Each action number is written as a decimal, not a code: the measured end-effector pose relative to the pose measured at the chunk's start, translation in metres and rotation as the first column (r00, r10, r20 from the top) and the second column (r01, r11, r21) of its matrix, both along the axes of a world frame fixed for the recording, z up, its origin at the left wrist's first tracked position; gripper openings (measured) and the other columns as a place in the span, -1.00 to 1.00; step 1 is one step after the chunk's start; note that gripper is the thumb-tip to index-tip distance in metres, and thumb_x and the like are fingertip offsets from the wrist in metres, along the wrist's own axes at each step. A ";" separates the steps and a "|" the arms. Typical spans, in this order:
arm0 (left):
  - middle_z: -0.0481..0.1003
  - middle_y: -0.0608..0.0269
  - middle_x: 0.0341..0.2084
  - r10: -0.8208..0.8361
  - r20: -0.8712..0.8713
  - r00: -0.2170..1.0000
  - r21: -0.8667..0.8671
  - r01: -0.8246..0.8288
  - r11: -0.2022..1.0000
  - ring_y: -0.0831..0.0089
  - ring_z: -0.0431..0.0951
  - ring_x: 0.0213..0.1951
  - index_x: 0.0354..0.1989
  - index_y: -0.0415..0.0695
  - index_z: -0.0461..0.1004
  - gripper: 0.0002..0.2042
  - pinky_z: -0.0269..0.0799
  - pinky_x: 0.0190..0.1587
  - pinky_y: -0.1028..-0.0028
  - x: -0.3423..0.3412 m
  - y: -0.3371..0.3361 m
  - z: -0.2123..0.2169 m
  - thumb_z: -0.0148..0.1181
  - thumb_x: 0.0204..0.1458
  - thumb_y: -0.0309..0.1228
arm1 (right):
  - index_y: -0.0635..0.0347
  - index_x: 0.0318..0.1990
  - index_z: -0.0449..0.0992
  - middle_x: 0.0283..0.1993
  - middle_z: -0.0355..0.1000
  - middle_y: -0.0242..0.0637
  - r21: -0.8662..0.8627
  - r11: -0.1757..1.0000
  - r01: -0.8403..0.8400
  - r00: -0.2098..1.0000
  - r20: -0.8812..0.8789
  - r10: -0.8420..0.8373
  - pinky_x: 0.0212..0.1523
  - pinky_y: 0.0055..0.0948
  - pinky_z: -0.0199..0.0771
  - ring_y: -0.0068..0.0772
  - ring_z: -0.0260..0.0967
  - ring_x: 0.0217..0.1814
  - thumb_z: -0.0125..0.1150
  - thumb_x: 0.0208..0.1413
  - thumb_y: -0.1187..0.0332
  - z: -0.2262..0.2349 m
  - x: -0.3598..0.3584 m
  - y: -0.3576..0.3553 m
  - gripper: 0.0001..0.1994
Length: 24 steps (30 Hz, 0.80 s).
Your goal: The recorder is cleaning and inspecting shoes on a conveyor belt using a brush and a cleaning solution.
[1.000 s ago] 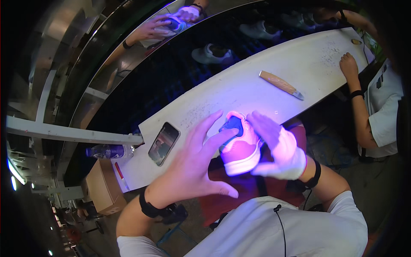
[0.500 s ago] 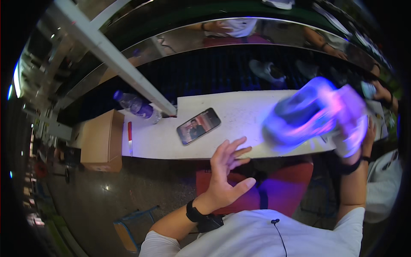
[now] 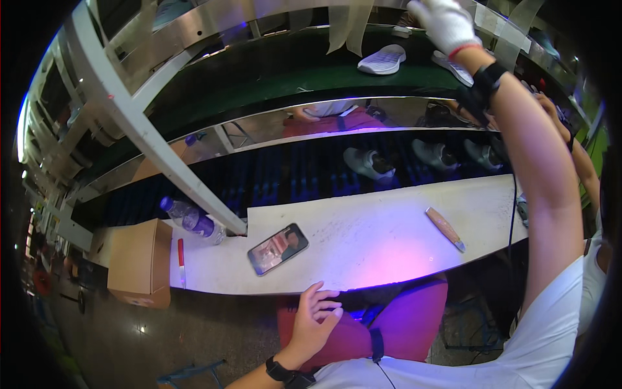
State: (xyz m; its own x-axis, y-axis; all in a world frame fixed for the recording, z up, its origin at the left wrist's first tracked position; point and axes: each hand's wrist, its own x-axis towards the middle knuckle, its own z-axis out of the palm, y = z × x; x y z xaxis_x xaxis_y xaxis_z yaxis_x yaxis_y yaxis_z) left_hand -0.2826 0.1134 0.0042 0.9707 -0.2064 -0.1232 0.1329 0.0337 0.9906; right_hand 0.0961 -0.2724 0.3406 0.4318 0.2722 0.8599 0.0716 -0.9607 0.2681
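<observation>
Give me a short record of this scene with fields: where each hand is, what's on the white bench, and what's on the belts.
left hand: bare, fingers spread, resting by the lap at the near edge of the white bench, holding nothing
right hand: in a white glove, raised over the upper green belt; grip cannot be told
on bench: phone, wooden-handled tool, plastic bottle, red pen
beside bench: cardboard box
upper belt: white shoe
lower belt: shoes in a row

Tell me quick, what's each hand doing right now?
Left hand: open, empty, fingers resting at the white bench edge.
Right hand: gloved, raised up by the green belt; whether it grips anything cannot be told.
</observation>
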 end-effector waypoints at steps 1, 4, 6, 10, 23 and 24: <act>0.46 -0.06 0.21 0.006 -0.003 1.000 0.008 -0.006 1.000 0.31 0.61 0.11 0.50 -0.19 0.03 -0.26 0.57 0.11 0.39 0.006 0.004 -0.001 0.30 0.21 -0.65 | 0.24 -0.08 0.64 -0.05 0.64 0.03 0.012 0.971 -0.240 0.943 0.240 0.230 0.05 -0.13 0.58 0.01 0.61 -0.02 0.22 0.36 0.02 -0.029 -0.015 0.022 -0.60; 0.47 -0.01 0.16 -0.013 0.069 0.998 0.071 0.008 0.997 0.35 0.60 0.07 0.45 -0.22 0.11 -0.34 0.57 0.09 0.39 0.038 -0.004 0.000 0.28 0.21 -0.65 | 0.01 0.25 0.58 0.32 0.52 -0.19 0.161 0.971 -0.180 0.976 -0.092 0.196 0.30 -0.09 0.50 0.02 0.47 0.32 0.28 0.28 -0.12 -0.072 -0.012 0.014 -0.46; 0.48 0.01 0.16 -0.093 0.167 0.982 0.142 0.070 0.987 0.36 0.60 0.07 0.44 -0.22 0.12 -0.35 0.56 0.09 0.39 0.079 -0.014 0.003 0.28 0.21 -0.65 | 0.09 0.26 0.56 0.34 0.48 -0.08 0.157 0.957 -0.243 0.962 0.165 0.217 0.32 -0.07 0.48 0.07 0.46 0.32 0.36 0.22 -0.09 -0.092 -0.011 0.027 -0.41; 0.47 0.02 0.18 -0.178 0.370 0.912 0.275 0.075 0.958 0.33 0.54 0.14 0.42 -0.25 0.13 -0.34 0.52 0.16 0.35 0.195 -0.072 -0.011 0.34 0.19 -0.57 | 0.14 0.17 0.59 0.18 0.57 0.01 0.163 0.902 -0.401 0.904 0.231 0.360 0.21 -0.03 0.55 0.13 0.52 0.19 0.39 0.20 -0.03 -0.085 -0.021 0.028 -0.47; 0.46 -0.16 0.25 -0.016 0.001 1.000 0.784 0.009 0.620 0.05 0.49 0.29 0.45 -0.22 0.30 -0.03 0.43 0.34 0.03 0.423 -0.241 -0.088 0.60 -0.10 0.03 | 0.09 0.27 0.60 0.16 0.60 0.01 0.205 0.956 -0.209 0.778 -0.557 0.290 0.25 -0.07 0.53 0.09 0.55 0.18 0.11 0.30 -0.19 -0.091 -0.041 0.034 -0.38; 0.48 -0.14 0.21 -0.192 0.073 0.979 0.764 0.068 0.641 0.06 0.52 0.26 0.43 -0.22 0.32 -0.07 0.45 0.32 0.02 0.427 -0.215 -0.100 0.59 -0.06 0.01 | 0.10 0.29 0.58 0.17 0.60 0.02 0.211 0.954 -0.213 0.744 -0.598 0.298 0.26 -0.07 0.52 0.09 0.55 0.20 0.08 0.31 -0.19 -0.087 -0.041 0.036 -0.37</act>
